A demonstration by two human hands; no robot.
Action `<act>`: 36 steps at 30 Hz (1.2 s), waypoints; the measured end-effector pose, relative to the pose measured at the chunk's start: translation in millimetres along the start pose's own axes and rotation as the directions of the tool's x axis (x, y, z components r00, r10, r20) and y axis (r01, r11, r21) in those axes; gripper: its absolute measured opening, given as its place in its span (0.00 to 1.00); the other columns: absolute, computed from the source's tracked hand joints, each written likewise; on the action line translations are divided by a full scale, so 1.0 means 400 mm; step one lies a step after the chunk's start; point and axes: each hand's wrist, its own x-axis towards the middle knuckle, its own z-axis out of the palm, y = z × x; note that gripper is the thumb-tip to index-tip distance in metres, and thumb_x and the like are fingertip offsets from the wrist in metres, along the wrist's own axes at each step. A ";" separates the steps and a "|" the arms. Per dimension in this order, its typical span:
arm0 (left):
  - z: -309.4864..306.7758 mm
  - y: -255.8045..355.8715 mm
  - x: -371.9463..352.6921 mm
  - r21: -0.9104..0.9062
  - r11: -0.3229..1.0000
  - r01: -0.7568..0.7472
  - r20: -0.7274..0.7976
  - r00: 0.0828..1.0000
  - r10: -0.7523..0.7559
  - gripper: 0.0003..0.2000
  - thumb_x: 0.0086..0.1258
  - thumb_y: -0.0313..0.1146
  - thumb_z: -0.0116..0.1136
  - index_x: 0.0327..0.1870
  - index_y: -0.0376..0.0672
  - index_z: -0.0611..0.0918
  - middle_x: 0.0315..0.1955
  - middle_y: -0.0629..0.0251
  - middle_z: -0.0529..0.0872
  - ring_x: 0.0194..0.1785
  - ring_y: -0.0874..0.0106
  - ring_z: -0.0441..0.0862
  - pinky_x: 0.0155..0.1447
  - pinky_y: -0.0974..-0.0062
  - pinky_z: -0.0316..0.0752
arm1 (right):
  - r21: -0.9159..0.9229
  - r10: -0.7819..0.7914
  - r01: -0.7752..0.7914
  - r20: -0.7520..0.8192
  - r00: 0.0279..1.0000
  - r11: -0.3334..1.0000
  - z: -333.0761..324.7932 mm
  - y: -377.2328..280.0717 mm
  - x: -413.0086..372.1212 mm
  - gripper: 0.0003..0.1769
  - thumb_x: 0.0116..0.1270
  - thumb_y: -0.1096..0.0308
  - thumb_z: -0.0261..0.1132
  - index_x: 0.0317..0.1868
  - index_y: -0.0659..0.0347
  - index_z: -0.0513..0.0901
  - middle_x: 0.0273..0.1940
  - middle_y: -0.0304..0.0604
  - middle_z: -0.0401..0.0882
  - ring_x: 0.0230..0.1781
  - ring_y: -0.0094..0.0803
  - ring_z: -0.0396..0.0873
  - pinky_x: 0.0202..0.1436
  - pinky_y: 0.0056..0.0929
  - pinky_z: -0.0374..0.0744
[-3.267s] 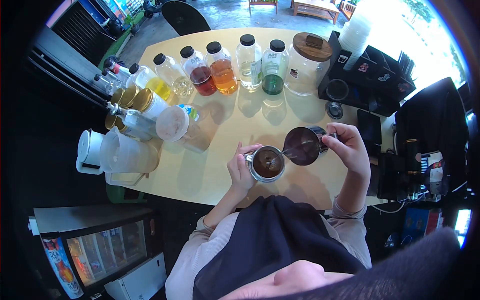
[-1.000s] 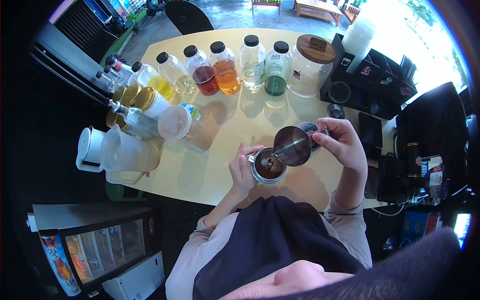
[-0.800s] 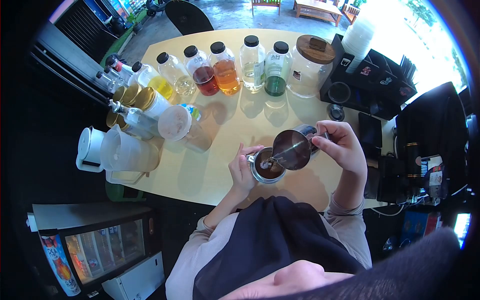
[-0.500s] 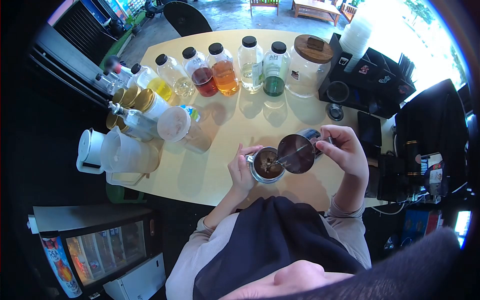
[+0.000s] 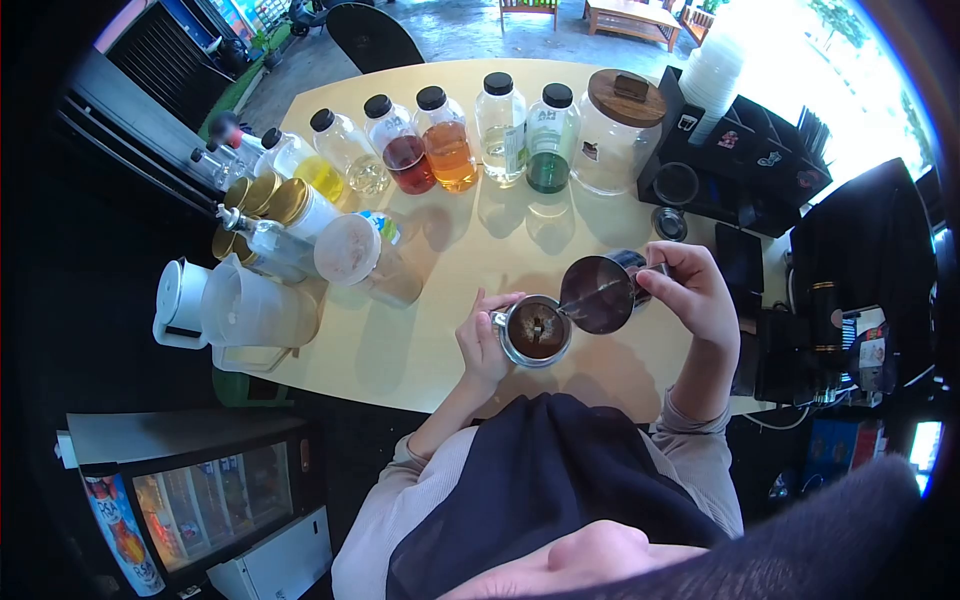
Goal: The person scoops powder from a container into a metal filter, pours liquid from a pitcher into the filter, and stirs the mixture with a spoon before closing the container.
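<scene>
My left hand grips a mug from its left side, at the handle, with thumb and fingers partly round it. Dark brown liquid fills much of the mug, with a small pale patch near its middle. Above the table my right hand is closed on the handle of a metal milk pitcher. The pitcher is tilted left, its spout at the mug's right rim. Whether liquid is flowing at this instant is hard to make out.
Bottles of coloured syrup and a wooden-lidded jar line the far edge. A plastic jug and a tall lidded container stand left. A black organiser with stacked cups is at the back right.
The pitcher and my right hand have shifted slightly up and right. The pale pattern on the drink has become a smaller patch near the middle. My left hand stays on the mug.
</scene>
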 end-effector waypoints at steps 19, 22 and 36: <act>0.002 0.014 0.004 -0.015 1.000 0.008 -0.019 1.000 -0.008 0.31 0.84 0.46 0.27 0.46 0.27 0.82 0.41 0.48 0.90 0.47 0.58 0.89 0.79 0.58 0.55 | -0.031 0.054 -0.052 0.069 0.996 0.998 0.026 -0.013 0.045 0.15 0.69 0.71 0.67 0.26 0.63 0.73 0.24 0.27 0.72 0.27 0.10 0.60 0.27 0.17 0.59; -0.001 0.013 0.005 0.022 1.000 -0.021 -0.003 1.000 0.021 0.31 0.84 0.46 0.27 0.46 0.27 0.82 0.41 0.48 0.90 0.47 0.58 0.89 0.79 0.58 0.55 | -0.035 0.086 -0.084 0.077 0.993 0.996 0.034 -0.024 0.041 0.16 0.69 0.71 0.67 0.25 0.62 0.70 0.24 0.28 0.69 0.27 0.12 0.59 0.29 0.18 0.59; 0.001 0.001 0.002 0.004 1.000 -0.008 -0.010 1.000 0.008 0.30 0.83 0.48 0.28 0.46 0.29 0.82 0.41 0.50 0.90 0.47 0.59 0.89 0.81 0.54 0.50 | -0.040 0.081 -0.077 0.107 0.991 0.996 0.028 -0.003 0.018 0.15 0.68 0.72 0.68 0.27 0.63 0.71 0.25 0.29 0.71 0.29 0.12 0.63 0.31 0.17 0.63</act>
